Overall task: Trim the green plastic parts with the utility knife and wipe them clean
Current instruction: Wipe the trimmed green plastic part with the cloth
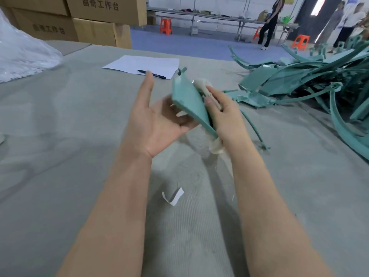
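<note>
A flat green plastic part [189,100] stands tilted on edge above the table between my two hands. My left hand [155,116] lies palm up with straight fingers, and the part's lower edge rests against its fingers. My right hand [223,114] grips a pale cloth [201,84] and presses it against the part's right face; the cloth's tail hangs out below the hand. No utility knife is visible.
A heap of green plastic parts [311,76] fills the right side of the grey table [60,136]. A white sheet [143,64] with a black pen [151,74] lies ahead. A white paper strip [173,196] lies near me. Cardboard boxes [99,21] stand far left; people stand behind.
</note>
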The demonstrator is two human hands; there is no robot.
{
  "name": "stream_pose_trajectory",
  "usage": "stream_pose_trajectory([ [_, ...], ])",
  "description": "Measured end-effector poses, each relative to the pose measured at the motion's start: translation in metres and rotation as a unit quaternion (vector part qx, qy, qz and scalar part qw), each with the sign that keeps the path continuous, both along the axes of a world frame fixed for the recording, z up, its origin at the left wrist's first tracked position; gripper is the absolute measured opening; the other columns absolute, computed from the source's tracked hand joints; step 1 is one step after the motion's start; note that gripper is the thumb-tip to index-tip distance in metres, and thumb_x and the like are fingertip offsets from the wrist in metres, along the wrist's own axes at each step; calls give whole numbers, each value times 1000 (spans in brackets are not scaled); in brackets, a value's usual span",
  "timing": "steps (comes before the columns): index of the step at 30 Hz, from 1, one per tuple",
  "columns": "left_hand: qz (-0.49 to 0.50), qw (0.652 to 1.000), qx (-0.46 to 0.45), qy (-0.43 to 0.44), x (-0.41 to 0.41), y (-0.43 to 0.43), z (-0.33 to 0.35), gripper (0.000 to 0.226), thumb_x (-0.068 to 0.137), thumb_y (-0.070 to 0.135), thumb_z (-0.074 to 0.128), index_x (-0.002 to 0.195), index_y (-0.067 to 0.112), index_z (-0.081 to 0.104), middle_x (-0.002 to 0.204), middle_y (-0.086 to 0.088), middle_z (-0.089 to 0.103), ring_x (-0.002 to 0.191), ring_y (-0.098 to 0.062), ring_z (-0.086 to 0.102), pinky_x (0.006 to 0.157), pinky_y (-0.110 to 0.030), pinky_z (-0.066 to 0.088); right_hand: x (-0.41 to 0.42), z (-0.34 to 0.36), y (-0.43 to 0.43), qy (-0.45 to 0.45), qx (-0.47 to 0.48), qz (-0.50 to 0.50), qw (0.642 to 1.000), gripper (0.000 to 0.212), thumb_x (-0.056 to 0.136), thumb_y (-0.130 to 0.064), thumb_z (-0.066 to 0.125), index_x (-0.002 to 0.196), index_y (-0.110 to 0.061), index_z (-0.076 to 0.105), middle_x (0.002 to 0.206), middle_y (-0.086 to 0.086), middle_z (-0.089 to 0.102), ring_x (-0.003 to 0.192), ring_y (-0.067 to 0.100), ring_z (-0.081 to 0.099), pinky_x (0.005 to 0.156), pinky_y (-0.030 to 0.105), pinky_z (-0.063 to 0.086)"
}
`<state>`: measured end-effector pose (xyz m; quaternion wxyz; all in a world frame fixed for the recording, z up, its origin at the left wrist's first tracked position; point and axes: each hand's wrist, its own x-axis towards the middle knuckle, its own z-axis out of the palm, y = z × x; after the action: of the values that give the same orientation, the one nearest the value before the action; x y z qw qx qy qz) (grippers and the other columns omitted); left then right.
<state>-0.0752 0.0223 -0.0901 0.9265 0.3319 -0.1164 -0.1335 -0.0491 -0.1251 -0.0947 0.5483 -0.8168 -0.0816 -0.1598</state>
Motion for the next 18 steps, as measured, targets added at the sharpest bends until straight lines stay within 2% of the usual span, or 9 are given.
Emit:
stream_pose_trajectory([
  [3,22,996,66,-61,-5,-23,5,52,78,62,63,98,16,74,108,-5,70,105,-18,63,102,-37,45,6,-3,3,-12,41,-163,986,26,98,-16,51,122,-12,61,111,-1,62,106,14,55,92,19,39],
  [4,37,990,118,-75,-8,-35,4,46,72,57,72,98,18,73,104,0,71,102,-13,65,98,-32,47,7,-3,4,-15,88,-182,979,25,98,-15,51,120,-9,60,110,1,62,104,17,56,94,22,41],
  [6,113,960,235,-98,-9,-58,-4,37,72,42,74,102,21,67,97,7,73,94,-6,67,85,-25,51,5,-2,6,-15,159,-197,967,22,98,-14,50,118,-7,57,114,9,63,107,24,58,96,33,45],
  [8,234,924,290,-86,-8,-68,-9,11,85,27,68,94,21,66,83,11,73,83,-3,68,72,-20,52,0,-3,10,-12,138,-202,969,20,97,-18,51,113,-9,58,109,7,64,100,23,58,88,32,45],
  [9,277,918,278,-60,-6,-66,-10,5,91,22,62,87,21,66,79,10,72,79,-6,68,71,-22,53,-2,-3,12,-18,99,-202,974,20,97,-21,50,110,-9,59,104,6,65,96,21,57,84,29,43],
  [10,305,918,252,-27,-3,-61,-10,14,95,19,57,83,20,65,80,6,71,80,-11,68,73,-26,53,-6,-2,15,-31,52,-200,978,21,98,-23,50,109,-10,61,102,6,66,95,21,56,85,29,41],
  [13,284,950,126,14,1,-43,-4,19,99,20,48,97,15,66,88,0,73,81,-14,69,72,-27,55,-18,7,25,-114,-92,-188,971,29,100,-27,45,117,-14,65,112,12,66,119,29,51,106,41,34],
  [16,207,978,34,-18,-4,-32,-5,38,105,33,24,114,24,59,96,17,71,93,3,65,82,-16,51,-38,7,55,-169,-135,14,976,45,99,-32,37,136,-13,53,142,14,49,139,24,34,115,31,19],
  [18,199,980,4,-14,-3,-25,-8,53,104,46,12,112,34,62,105,22,68,106,5,61,94,-17,46,-39,1,68,-142,-198,70,967,57,98,-42,29,149,-18,35,157,9,29,147,18,16,118,31,4],
])
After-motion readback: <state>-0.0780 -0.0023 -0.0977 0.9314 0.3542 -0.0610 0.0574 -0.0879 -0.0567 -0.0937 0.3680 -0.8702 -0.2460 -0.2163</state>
